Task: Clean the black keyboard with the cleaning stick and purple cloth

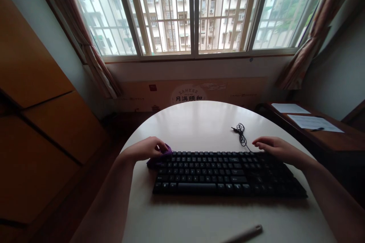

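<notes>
Purple cloth at the keyboard's left end

At centre-left of the frame, the left hand (152, 147) pinches a purple cloth (167, 151), likely soft and light, against the black keyboard (196, 171). The keyboard lies flat across the lower centre; it looks stiff and fairly light, best held by its two short ends, since keys would give under pressure. Right of centre, its thin cable (241, 134) lies bunched. Farther right, the right hand (272, 147) bends loosely over the far edge; whether it grips cannot be told. The right-hand keys are dark; a grey rod (245, 233) is cut off at bottom.
</notes>
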